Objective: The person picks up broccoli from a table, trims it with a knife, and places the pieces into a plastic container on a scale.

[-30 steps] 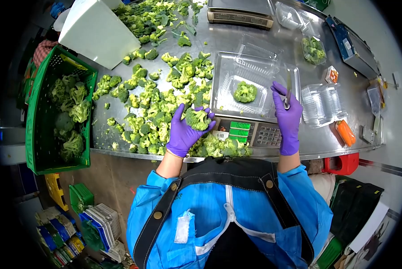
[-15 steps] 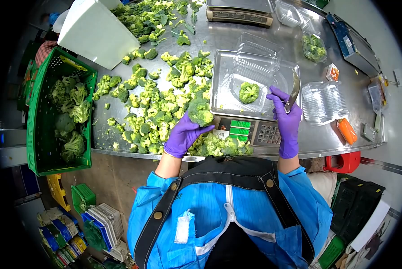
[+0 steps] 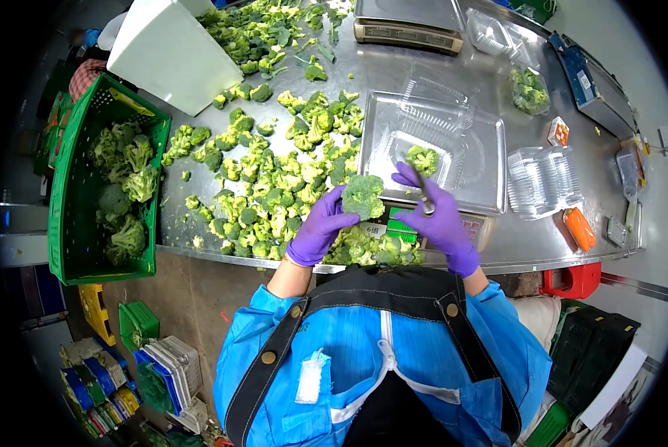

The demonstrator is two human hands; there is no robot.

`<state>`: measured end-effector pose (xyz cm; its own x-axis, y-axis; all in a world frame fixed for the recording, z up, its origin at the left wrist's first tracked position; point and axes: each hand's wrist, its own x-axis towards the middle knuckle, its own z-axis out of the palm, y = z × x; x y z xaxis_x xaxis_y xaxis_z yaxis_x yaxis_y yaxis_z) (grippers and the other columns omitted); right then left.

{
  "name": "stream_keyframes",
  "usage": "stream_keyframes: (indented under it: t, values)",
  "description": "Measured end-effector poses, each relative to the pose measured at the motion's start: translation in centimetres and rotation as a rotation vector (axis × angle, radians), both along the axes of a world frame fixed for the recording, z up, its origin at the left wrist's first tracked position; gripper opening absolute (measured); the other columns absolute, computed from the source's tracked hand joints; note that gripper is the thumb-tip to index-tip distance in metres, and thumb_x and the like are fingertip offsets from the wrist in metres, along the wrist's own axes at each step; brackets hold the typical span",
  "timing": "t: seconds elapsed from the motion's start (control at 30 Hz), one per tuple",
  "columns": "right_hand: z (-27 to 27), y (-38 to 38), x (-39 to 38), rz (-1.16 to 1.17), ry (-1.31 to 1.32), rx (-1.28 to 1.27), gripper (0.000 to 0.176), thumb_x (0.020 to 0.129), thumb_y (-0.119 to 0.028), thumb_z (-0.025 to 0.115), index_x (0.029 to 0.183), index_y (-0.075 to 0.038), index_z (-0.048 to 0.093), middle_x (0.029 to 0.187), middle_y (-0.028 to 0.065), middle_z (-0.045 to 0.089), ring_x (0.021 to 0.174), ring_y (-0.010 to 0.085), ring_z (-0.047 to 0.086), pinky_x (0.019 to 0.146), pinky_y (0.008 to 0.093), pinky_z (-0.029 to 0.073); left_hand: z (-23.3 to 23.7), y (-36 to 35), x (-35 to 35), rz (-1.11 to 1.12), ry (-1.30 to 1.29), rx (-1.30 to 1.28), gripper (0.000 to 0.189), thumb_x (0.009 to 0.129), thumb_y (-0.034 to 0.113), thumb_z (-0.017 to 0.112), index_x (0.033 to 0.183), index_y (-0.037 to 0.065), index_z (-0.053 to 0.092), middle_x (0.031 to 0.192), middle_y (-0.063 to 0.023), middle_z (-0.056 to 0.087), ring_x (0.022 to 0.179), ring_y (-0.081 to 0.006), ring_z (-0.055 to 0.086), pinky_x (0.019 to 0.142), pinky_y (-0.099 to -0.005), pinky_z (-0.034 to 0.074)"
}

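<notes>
In a purple glove, my left hand (image 3: pixel 323 228) is closed on a broccoli head (image 3: pixel 363 197) above the table's front edge. My right hand (image 3: pixel 440 226), also gloved, grips a knife (image 3: pixel 426 195) by its handle, over the scale's (image 3: pixel 474 226) display and keypad. The knife's blade points up and left, seen nearly edge-on. A clear plastic clamshell box (image 3: pixel 457 170) lies with its lid raised on the scale's metal tray (image 3: pixel 490 195). One broccoli floret (image 3: pixel 422 160) sits inside it. Loose florets (image 3: pixel 274 179) spread over the table left of the scale.
A green crate (image 3: pixel 62 216) of broccoli heads stands at the left. Behind the florets is a tilted white bin (image 3: pixel 171 56). A second scale (image 3: pixel 407 36) is at the back. To the right lie empty clamshells (image 3: pixel 544 182), a filled box (image 3: pixel 529 91) and an orange-wrapped item (image 3: pixel 580 229).
My right hand has moved left and toward me, bringing the knife from beside the tray to near the broccoli head. My left hand has shifted slightly right with the broccoli head.
</notes>
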<state>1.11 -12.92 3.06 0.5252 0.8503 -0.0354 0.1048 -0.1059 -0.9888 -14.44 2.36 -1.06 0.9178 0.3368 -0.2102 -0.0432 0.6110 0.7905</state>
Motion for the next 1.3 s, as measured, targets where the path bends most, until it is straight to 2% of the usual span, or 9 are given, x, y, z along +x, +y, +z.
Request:
stream_keyframes:
  t: [0.13,0.17,0.27,0.4,0.43,0.53,0.73,0.97,1.3]
  values:
    - [-0.4,1.8,-1.5,0.093,-0.012,0.140,0.078,0.068,-0.013,0.074,0.136,-0.014,0.035,0.125,0.0123,0.052,0.105,0.0141,0.053,0.085,0.0282,0.046,-1.1,0.0,-0.4,-0.184,-0.148,-0.536,0.058,0.082,0.007,0.052,0.133,-0.006,0.027,0.126,-0.0161,0.047,0.111,-0.0226,0.052,0.092,-0.0340,0.045]
    - [0.2,1.5,-1.5,0.122,0.094,0.100,0.074,0.066,-0.010,0.073,0.133,-0.006,0.040,0.124,0.0077,0.053,0.111,0.0145,0.051,0.096,0.0307,0.038,-1.2,-0.2,-0.4,-0.204,-0.171,-0.561,0.056,0.085,0.011,0.049,0.133,-0.006,0.026,0.128,-0.0173,0.045,0.111,-0.0240,0.052,0.092,-0.0345,0.045]
    - [-2.3,1.3,-1.2,0.146,0.060,0.047,0.066,0.069,-0.011,0.070,0.130,-0.010,0.045,0.120,0.0110,0.055,0.105,0.0147,0.054,0.089,0.0297,0.043,-1.8,-0.6,-0.2,-0.166,-0.123,-0.574,0.052,0.086,0.014,0.051,0.129,-0.008,0.031,0.120,-0.0210,0.049,0.107,-0.0300,0.054,0.088,-0.0431,0.049]
    - [-2.2,0.8,-0.2,0.010,0.041,-0.019,0.059,0.067,-0.014,0.071,0.123,-0.010,0.053,0.111,0.0078,0.061,0.103,0.0145,0.055,0.088,0.0294,0.044,-0.8,-1.0,0.7,-0.185,-0.072,-0.395,0.049,0.093,0.024,0.042,0.132,-0.004,0.031,0.125,-0.0177,0.047,0.107,-0.0252,0.054,0.089,-0.0380,0.048]
    - [-2.3,0.6,0.3,-0.056,-0.021,-0.003,0.060,0.067,-0.016,0.071,0.123,-0.012,0.052,0.110,0.0103,0.061,0.099,0.0160,0.058,0.086,0.0305,0.045,-1.1,-1.0,0.8,-0.142,-0.023,-0.280,0.054,0.092,0.039,0.041,0.128,-0.001,0.039,0.118,-0.0156,0.053,0.100,-0.0288,0.057,0.086,-0.0393,0.049]
    - [-2.0,-0.3,2.7,-0.343,-0.275,-0.175,0.062,0.066,-0.019,0.071,0.124,-0.012,0.051,0.110,0.0137,0.061,0.093,0.0212,0.062,0.083,0.0327,0.048,-1.6,-0.4,0.6,-0.145,-0.048,-0.303,0.056,0.092,0.038,0.041,0.127,-0.005,0.039,0.112,-0.0153,0.056,0.095,-0.0237,0.059,0.084,-0.0343,0.050]
    - [-1.5,-1.4,5.0,-0.346,-0.450,-0.491,0.068,0.065,-0.016,0.071,0.128,-0.015,0.047,0.115,0.0111,0.059,0.101,0.0246,0.059,0.084,0.0330,0.046,-1.5,-0.4,0.6,-0.103,-0.022,-0.254,0.052,0.092,0.032,0.043,0.126,-0.007,0.039,0.110,-0.0155,0.056,0.094,-0.0223,0.059,0.084,-0.0325,0.049]
    - [-3.0,-3.9,7.0,-0.433,-0.528,-0.123,0.064,0.068,-0.004,0.066,0.128,-0.016,0.048,0.120,0.0078,0.057,0.097,0.0198,0.059,0.080,0.0292,0.046,-2.1,-0.1,0.5,-0.069,-0.011,-0.264,0.048,0.091,0.028,0.044,0.125,-0.006,0.041,0.109,-0.0141,0.057,0.094,-0.0222,0.059,0.084,-0.0309,0.048]
    - [-2.7,-4.5,6.5,-0.459,-0.357,-0.158,0.057,0.069,-0.007,0.067,0.124,-0.014,0.052,0.119,0.0064,0.058,0.104,0.0191,0.057,0.084,0.0290,0.045,-2.2,-0.1,0.5,-0.061,0.007,-0.264,0.046,0.091,0.026,0.043,0.124,-0.006,0.043,0.108,-0.0141,0.057,0.093,-0.0215,0.059,0.083,-0.0305,0.048]
